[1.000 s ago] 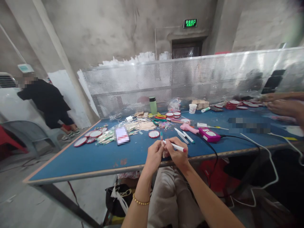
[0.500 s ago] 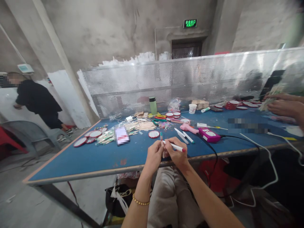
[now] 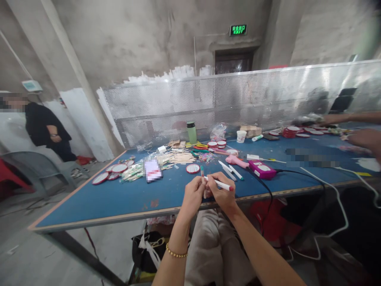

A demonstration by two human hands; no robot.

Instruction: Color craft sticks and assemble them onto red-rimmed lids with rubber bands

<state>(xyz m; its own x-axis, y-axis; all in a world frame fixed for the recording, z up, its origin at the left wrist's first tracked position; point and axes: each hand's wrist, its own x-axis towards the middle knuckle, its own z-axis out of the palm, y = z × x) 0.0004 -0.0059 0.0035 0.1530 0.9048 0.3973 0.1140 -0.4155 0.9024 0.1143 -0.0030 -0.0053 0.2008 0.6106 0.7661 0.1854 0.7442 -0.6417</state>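
Note:
My left hand (image 3: 193, 194) is closed on a thin wooden stick (image 3: 202, 171) with a green tip, held upright over the table's front edge. My right hand (image 3: 220, 191) grips a white marker with a red end (image 3: 222, 184); its far tip meets the stick between my fingers, and the contact point is partly hidden. Just beyond my hands lies a round red-rimmed disc (image 3: 193, 169). White markers with green and dark ends (image 3: 235, 172) rest to the right of it. Wooden sticks (image 3: 182, 156) are heaped behind the disc, beside a phone (image 3: 152, 170).
On the blue table (image 3: 113, 202) stand a green bottle (image 3: 191, 133) and a paper cup (image 3: 241, 136). A purple box (image 3: 262, 169) with cables lies right. Another person's hands (image 3: 364, 141) reach in at far right; a person in black (image 3: 47, 125) stands left.
My hands, the stick and the marker look unchanged. At right, the other person's hands have lowered a bundle of sticks to the table and spread apart. The person at left has turned and shifted.

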